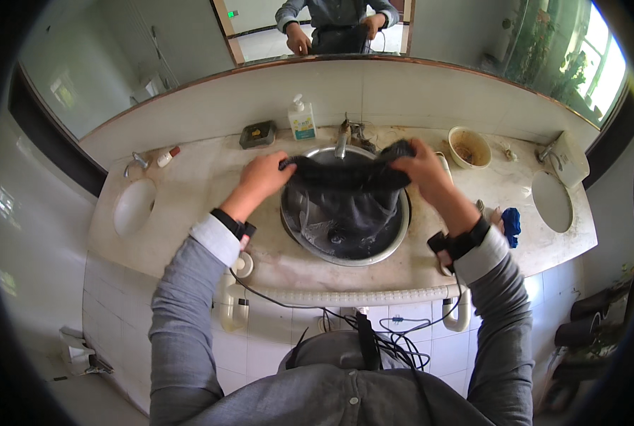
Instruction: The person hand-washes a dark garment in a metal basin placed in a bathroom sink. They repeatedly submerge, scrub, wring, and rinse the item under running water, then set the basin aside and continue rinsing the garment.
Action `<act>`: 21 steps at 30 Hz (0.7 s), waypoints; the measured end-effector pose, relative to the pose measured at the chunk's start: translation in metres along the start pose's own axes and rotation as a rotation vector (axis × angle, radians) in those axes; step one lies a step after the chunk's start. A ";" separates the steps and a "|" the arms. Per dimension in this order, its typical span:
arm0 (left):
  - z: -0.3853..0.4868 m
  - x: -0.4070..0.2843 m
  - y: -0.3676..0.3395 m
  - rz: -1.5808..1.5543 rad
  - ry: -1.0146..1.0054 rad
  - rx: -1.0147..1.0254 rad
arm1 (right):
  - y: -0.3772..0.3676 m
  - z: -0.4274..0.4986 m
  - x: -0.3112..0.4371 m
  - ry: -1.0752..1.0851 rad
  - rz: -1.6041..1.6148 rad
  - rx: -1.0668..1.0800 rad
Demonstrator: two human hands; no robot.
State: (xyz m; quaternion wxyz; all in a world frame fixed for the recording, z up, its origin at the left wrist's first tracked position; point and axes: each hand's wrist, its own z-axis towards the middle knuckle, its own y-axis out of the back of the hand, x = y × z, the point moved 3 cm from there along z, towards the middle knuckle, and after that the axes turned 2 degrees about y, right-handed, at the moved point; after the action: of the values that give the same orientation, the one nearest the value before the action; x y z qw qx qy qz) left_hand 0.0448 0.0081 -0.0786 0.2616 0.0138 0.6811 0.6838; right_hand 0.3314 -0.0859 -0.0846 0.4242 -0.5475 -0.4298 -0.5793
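Note:
A dark, wet-looking garment (pixel 349 178) is stretched between my hands over a round metal basin (pixel 373 261). My left hand (pixel 266 173) grips its left end above the basin's upper left rim. At the upper right rim, my right hand (pixel 423 168) is closed on the other end, where the fabric bunches up. The lower part of the garment hangs towards dark water (pixel 343 239) with some suds. Just behind the basin stands a metal faucet (pixel 342 138); whether water runs from it cannot be told.
Along the back of the stone counter (pixel 200 213) stand a pump bottle (pixel 302 120), a soap dish (pixel 258 134) and a stained bowl (pixel 469 147). A blue cloth (pixel 511 226) lies at the right. A grab rail (pixel 349 295) runs along the front, with black cables hanging near my waist.

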 end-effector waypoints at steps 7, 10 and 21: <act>0.009 -0.006 0.076 0.066 0.010 0.067 | 0.025 0.004 0.096 0.519 -1.169 -0.185; 0.007 -0.018 0.069 -0.260 0.035 0.270 | 0.035 0.013 0.070 0.033 -1.224 -0.102; -0.023 -0.026 0.004 -0.078 0.073 0.457 | 0.005 0.011 -0.008 -0.269 0.057 0.089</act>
State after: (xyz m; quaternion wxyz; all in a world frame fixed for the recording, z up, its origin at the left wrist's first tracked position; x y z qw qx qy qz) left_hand 0.0574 -0.0227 -0.0682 0.2530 0.0217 0.8270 0.5015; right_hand 0.3396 -0.0761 -0.0922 0.4028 -0.6130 -0.4923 -0.4687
